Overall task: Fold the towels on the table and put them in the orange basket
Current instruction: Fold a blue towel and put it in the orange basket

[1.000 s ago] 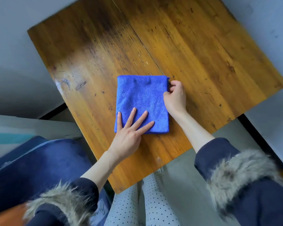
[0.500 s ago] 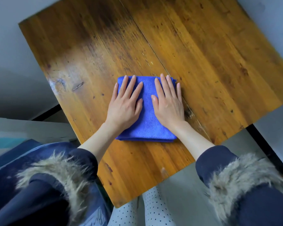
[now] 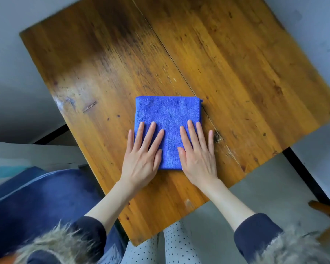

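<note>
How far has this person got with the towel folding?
Done: the blue towel already lies folded into a small neat rectangle on the wooden table. In hand: the left hand and right hand press flat on its near half, fingers straight. Left: it has not been picked up, and the orange basket is not clearly in view. No other towel shows on the table.

Blue towel (image 3: 168,115) folded into a square, flat on the wooden bench (image 3: 236,63) near its front edge. Left hand (image 3: 141,159) and right hand (image 3: 198,157) both palm-down, fingers straight, pressing the towel's near half. Outer fingers overhang onto the bench. Fur-trimmed dark sleeves (image 3: 259,233) at bottom.
</note>
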